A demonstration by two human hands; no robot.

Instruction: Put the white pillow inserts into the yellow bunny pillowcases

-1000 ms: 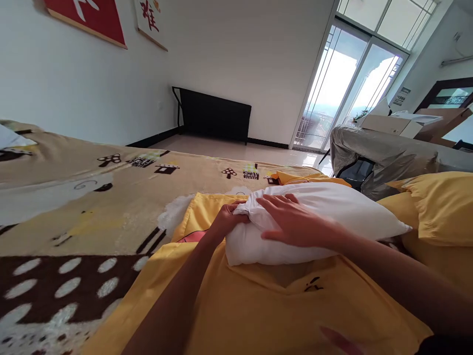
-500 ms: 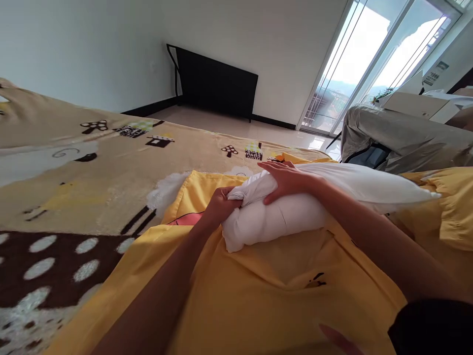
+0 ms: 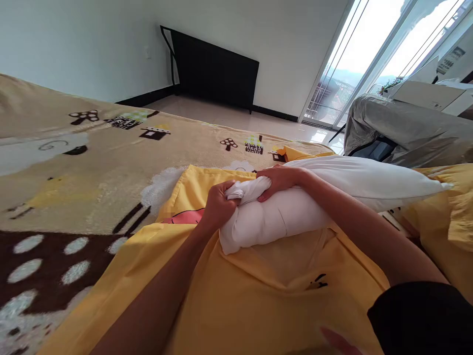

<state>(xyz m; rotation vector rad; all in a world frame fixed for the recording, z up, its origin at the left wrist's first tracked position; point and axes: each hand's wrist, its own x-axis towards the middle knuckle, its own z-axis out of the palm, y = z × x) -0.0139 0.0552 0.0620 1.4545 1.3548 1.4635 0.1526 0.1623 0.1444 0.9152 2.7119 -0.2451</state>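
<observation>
A white pillow (image 3: 284, 217) lies folded on yellow printed fabric (image 3: 251, 296), its far end stretching to the right. My left hand (image 3: 220, 204) is closed round the bunched left corner of the pillow. Just to the right, my right hand (image 3: 279, 181) grips the upper fold, fingers curled over its far side and thumb on the near side. Some right fingertips are hidden behind the fold. Left of the pillow, a pink print (image 3: 188, 217) shows on the yellow fabric.
Beneath everything spreads a beige patterned blanket (image 3: 185, 143). Beyond it, a black panel (image 3: 216, 74) leans by the wall. On the right stand a grey-covered piece of furniture (image 3: 414, 128), boxes (image 3: 424, 93) and a glass sliding door (image 3: 354, 64). More yellow cloth (image 3: 458, 207) is gathered at the right edge.
My right hand has gone from lying spread on the pillow to curling round its upper fold. My left hand keeps its hold on the corner. The view has shifted slightly.
</observation>
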